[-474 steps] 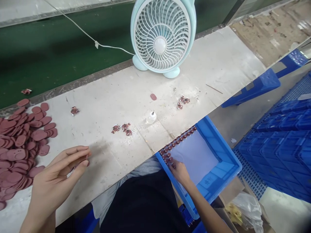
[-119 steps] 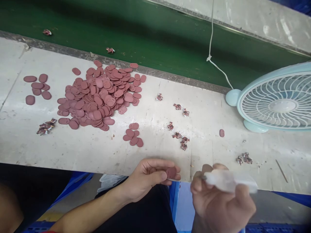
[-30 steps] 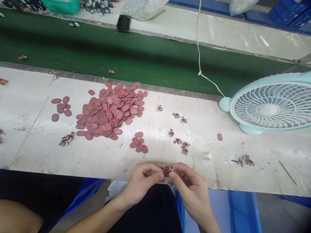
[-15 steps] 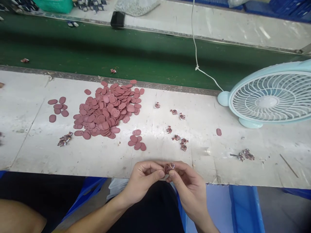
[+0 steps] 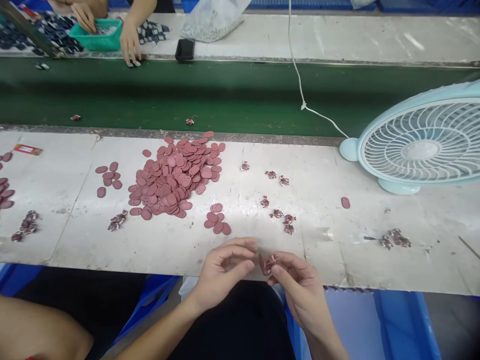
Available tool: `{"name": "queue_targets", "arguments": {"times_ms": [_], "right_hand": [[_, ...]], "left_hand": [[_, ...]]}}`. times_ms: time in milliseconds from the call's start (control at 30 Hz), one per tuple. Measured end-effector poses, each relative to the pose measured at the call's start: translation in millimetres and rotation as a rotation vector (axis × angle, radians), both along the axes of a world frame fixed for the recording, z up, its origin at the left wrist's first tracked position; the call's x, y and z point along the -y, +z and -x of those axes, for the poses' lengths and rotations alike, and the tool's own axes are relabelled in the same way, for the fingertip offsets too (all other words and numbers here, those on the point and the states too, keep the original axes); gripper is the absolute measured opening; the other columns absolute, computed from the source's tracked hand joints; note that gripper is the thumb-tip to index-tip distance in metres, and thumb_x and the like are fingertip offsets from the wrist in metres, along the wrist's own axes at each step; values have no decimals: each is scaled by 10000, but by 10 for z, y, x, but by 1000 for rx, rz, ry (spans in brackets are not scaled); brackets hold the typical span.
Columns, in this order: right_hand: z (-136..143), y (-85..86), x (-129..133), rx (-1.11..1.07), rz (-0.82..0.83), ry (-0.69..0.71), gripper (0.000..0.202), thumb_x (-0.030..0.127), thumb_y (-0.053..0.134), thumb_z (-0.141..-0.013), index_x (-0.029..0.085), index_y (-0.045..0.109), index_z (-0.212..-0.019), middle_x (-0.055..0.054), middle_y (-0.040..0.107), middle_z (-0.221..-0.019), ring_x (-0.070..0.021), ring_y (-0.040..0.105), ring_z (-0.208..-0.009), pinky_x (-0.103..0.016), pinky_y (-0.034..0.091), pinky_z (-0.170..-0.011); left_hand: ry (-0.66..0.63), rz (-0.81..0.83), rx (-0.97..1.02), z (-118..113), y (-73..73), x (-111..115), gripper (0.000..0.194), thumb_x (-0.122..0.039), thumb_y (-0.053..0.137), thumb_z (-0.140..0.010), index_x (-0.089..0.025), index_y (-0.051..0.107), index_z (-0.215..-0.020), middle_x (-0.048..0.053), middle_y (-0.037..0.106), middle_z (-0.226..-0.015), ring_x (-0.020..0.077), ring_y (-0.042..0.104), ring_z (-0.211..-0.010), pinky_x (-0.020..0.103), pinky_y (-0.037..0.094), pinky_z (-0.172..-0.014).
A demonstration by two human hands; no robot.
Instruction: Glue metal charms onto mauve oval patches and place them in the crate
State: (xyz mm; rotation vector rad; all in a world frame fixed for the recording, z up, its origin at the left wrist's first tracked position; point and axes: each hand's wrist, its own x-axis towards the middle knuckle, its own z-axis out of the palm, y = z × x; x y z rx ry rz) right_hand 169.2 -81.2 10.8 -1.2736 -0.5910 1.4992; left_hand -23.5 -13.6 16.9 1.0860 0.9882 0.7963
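Above the front edge of the white table, my right hand (image 5: pixel 302 285) pinches a small reddish-brown piece (image 5: pixel 266 264) between thumb and fingers. A flat reddish oval side and a shiny bit show on it; its exact kind is too small to make out. My left hand (image 5: pixel 221 270) is just left of it, thumb and fingers apart, holding nothing. Beyond my hands lie a small cluster of reddish oval discs (image 5: pixel 217 219) and a large heap of the same discs (image 5: pixel 176 177). Several small brown-and-silver pieces (image 5: pixel 288 220) are scattered to the right of the heap.
A light-blue fan (image 5: pixel 420 150) stands at the right, with a white cord (image 5: pixel 300 85) running up from it. Across the green belt (image 5: pixel 240 112), a co-worker's hands (image 5: pixel 130 42) are near a green basket (image 5: pixel 95 44). A blue bin (image 5: pixel 405 320) sits below the table.
My left hand has let go of the small piece and moved slightly away; my right hand keeps it. The view has shifted up and left, bringing co-workers' hands and more discs into sight.
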Motion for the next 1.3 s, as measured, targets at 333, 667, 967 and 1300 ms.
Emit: {"name": "queue_targets", "arguments": {"times_ms": [333,667,967,1300], "right_hand": [[-516,-83,353,100,87,-303,209,330,855,-773,224,779,-937,-56,733,-841,-155,670,-707,-233,578,-556],[-1244,-672,1645,585,330,-601,360,471,797,-777,198,705,-992,-93,764,-915,-261,735,-872,-407,636,-746],[-991,-1801,1959,882,586,-223,258,371,657,-962,149,664,-1092,-40,707,-994,-181,692,-866,-404,580,-838],[-971,-2011,1883,1027,653,-88,307,376,621,-985,162,626,-1205,-65,680,-1111,-197,681,-936,-408,581,-843]], "left_hand": [[25,-675,-1142,542,-138,-657,214,-376,643,-915,-219,756,-1006,88,717,-1174,289,681,-1076,437,521,-967],[125,-502,-1052,461,24,-692,299,-388,717,-828,-260,743,-1098,16,729,-1068,227,685,-833,403,545,-836],[382,374,-19,420,119,-642,231,-311,819,-518,-221,793,-730,63,729,-785,159,601,-718,161,530,-488],[296,529,87,146,92,-434,431,-363,963,-377,-210,803,-747,53,713,-786,107,548,-601,156,541,-447]]}}
